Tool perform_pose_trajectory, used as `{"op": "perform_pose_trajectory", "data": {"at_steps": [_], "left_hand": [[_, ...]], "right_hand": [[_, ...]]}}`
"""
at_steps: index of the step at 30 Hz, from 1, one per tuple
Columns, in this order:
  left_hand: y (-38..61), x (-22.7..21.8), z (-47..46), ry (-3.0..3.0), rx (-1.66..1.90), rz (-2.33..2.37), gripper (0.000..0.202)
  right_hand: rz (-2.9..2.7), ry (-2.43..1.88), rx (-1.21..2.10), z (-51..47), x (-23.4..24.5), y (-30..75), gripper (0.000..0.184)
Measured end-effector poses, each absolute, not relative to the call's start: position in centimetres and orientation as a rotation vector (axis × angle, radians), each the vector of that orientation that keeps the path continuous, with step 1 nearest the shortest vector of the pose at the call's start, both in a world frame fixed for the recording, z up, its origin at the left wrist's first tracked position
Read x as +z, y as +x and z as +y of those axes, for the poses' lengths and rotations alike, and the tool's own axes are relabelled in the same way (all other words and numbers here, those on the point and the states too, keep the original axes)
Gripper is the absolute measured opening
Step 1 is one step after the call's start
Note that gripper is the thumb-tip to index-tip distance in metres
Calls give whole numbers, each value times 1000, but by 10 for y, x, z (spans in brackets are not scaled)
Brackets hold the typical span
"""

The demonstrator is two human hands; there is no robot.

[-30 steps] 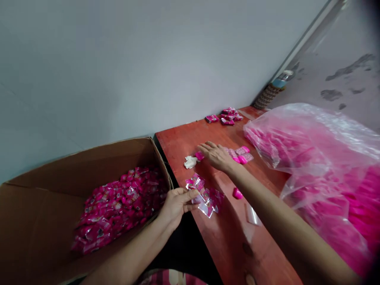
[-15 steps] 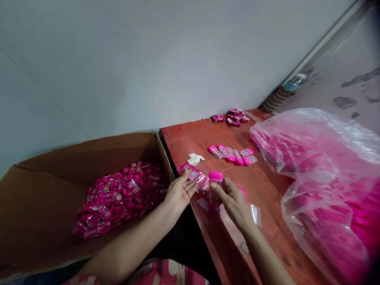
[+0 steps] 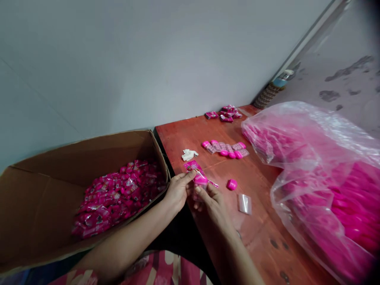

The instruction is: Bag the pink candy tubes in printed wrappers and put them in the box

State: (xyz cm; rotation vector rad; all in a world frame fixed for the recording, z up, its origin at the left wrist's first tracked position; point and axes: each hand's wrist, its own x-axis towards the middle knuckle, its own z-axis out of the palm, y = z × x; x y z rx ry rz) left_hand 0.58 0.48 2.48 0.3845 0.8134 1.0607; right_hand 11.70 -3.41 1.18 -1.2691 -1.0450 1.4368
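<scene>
Reaches forward with the left forearm (image 3: pixel 130 237) and right forearm (image 3: pixel 239 251), both bare, converging ahead. Pinches with the left hand (image 3: pixel 178 191), laying the left thumb (image 3: pixel 190 174) toward the right. Grips with the right hand (image 3: pixel 215 202), just beside and slightly nearer the body than the left, with right thumb (image 3: pixel 203 194) on top.

From my end, the right hand (image 3: pixel 212 198) hides part of the pink-capped piece (image 3: pixel 200 180), and the pink packet's (image 3: pixel 191 165) print is unreadable. My view cuts off the cardboard box (image 3: pixel 26 202) and plastic bag (image 3: pixel 308 122).
</scene>
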Motion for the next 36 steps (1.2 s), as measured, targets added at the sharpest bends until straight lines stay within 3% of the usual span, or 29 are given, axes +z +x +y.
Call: {"op": "perform_pose_trajectory", "data": {"at_steps": [11, 18, 24, 30, 36], "left_hand": [[7, 20, 6, 595, 919, 779, 31], [2, 23, 9, 743, 757, 765, 28], [4, 22, 8, 788, 780, 828, 26], [3, 24, 2, 733, 739, 661, 28], [-4, 20, 4, 721, 746, 738, 26]], "right_hand": [[-1090, -1365, 1270, -39, 8, 117, 21], [-914, -1152, 1541, -39, 4, 122, 26], [-930, -1229, 1385, -40, -4, 120, 21], [-861, -1077, 1620, -39, 3, 127, 24], [-871, -1081, 1523, -41, 1, 123, 17]]}}
